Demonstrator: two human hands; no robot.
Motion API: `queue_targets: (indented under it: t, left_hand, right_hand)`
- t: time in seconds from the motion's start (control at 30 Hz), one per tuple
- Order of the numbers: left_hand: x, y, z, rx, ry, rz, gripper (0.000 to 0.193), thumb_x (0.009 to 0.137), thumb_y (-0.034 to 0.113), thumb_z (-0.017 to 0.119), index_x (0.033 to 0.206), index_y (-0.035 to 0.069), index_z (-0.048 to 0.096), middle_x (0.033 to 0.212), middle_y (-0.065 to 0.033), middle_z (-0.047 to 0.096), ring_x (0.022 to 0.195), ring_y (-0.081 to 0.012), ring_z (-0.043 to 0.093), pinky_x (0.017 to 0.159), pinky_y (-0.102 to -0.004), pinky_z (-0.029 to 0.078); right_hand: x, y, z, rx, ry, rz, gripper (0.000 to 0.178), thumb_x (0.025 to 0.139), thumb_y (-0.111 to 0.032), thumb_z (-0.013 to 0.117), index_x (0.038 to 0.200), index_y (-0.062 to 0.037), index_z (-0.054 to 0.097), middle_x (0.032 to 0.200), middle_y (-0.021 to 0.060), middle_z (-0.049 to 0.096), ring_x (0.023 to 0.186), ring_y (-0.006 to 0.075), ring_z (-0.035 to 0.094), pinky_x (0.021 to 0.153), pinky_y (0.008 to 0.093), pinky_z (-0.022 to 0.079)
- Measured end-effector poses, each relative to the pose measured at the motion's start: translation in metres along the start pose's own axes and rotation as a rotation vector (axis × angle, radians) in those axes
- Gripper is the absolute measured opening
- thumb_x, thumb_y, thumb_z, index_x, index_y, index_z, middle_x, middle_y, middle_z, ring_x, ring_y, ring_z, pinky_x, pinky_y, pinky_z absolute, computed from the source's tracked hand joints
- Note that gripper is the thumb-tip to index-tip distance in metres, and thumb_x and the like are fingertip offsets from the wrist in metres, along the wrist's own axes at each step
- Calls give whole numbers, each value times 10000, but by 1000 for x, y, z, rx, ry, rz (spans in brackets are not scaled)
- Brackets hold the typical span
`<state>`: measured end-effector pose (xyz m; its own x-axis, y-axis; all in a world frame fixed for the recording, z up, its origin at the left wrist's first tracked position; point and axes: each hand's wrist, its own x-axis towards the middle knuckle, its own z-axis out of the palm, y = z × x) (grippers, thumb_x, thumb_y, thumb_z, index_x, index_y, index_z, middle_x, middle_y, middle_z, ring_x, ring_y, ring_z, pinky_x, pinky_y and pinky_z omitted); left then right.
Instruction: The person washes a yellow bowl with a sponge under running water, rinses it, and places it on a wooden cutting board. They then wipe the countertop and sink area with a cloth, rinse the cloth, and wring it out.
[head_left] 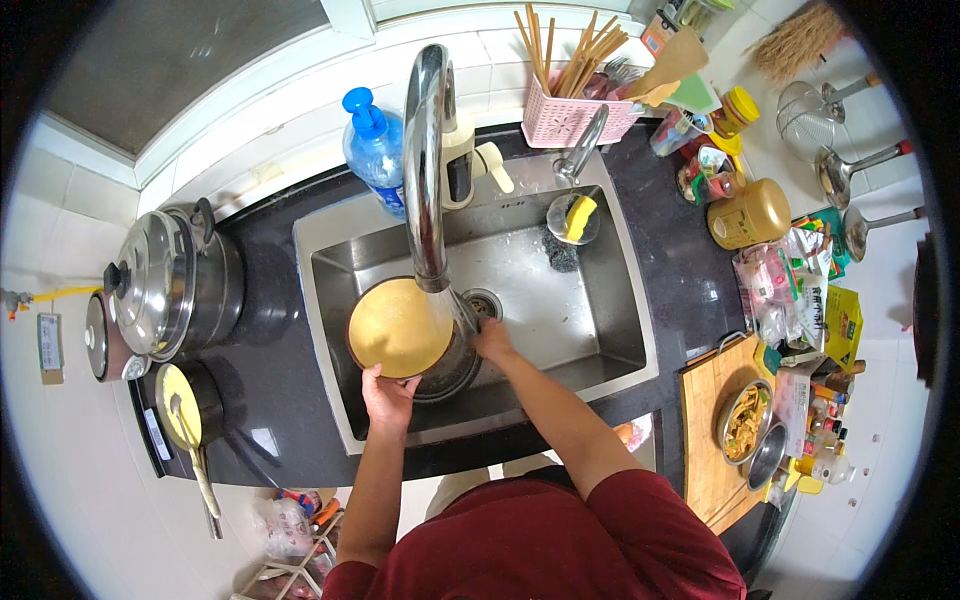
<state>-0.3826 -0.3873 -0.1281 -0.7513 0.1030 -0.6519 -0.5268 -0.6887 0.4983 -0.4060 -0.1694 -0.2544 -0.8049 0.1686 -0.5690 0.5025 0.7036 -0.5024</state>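
My left hand (390, 398) grips the near edge of a round yellow bowl (400, 325) with a dark rim, tilted over the left part of the sink. Beneath it, partly covered, is a round metal pot (452, 385) in the basin. Water runs from the tall chrome faucet (428, 180) beside the bowl's right edge. My right hand (490, 341) is low in the sink, next to the stream and the drain (484, 303). Its fingers look curled, and what they hold is hidden by the water and the pot's side.
A steel sink (630, 335) surrounds my hands. A blue pump bottle (372, 150) stands behind it, beside a pink utensil basket (570, 118). Large steel pots (170, 285) and a yellow-lined saucepan (188, 400) are left. Food in a bowl (747, 420) rests on a cutting board (705, 395) at right.
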Motion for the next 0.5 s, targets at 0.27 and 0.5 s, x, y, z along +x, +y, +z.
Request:
queue_targets:
  t: [0.27,0.5]
  left_hand:
    - [-1,-7,17,5,-84,17,628,754,346,589,1306,100,418,1308,-94,479,1180,-291,487,975,-467,409]
    - [12,-17,28,126,-54,-73,550,783,321,573,1271,102,443,1252,-71,510,1134,-260,495,927,-459,422]
  right_hand:
    - [17,19,-70,49,173,106,408,768,-215,667,1085,25,576,1046,262,606,996,388,590,870,437,471]
    - [-22,4,-134,130,769,-252,364,766,-75,660,1105,14,561,1005,215,590,941,365,566,850,415,448]
